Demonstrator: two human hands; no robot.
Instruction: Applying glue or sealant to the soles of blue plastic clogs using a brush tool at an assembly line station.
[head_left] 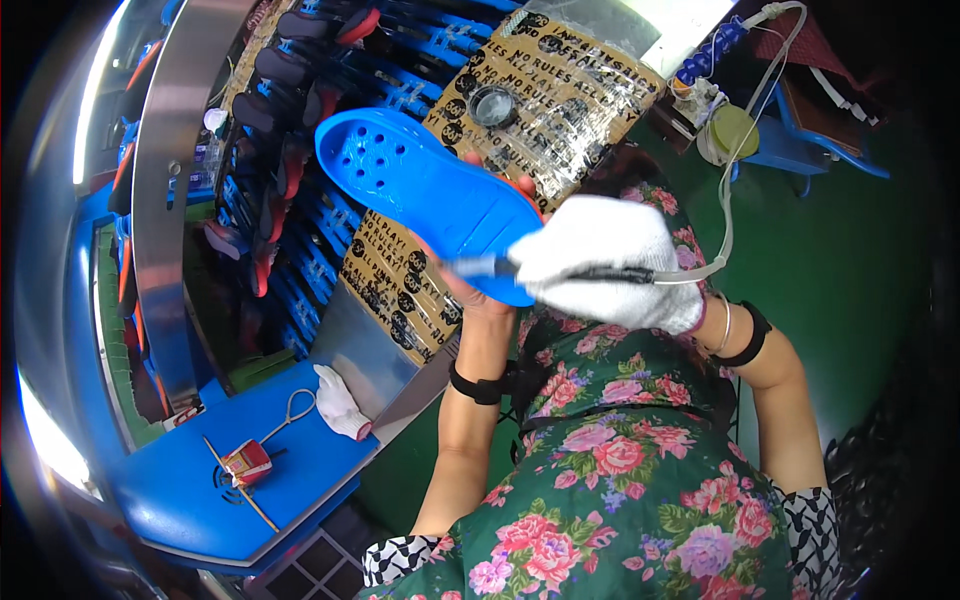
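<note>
A bright blue shoe sole [440, 185] with several round holes at its toe end lies tilted over my lap, its inner face up. My bare left hand [462, 288] grips it from beneath and at its edges, mostly hidden by it. My right hand [605, 255], in a white knit glove, is closed round a slim dark-handled brush [610, 273]. Its pale tip, blurred by motion, is over the heel end of the sole; I cannot tell whether it touches. A clear hose [718, 230] runs from the handle's back end up to the right.
A taped cardboard-covered board [600, 110] with a small round dish [492, 106] lies ahead. At left, dark shoe uppers [283, 65] stand on a blue conveyor rack [325, 255]. A blue side table [180, 490] bears a white glove [340, 402] and a small red box [246, 463].
</note>
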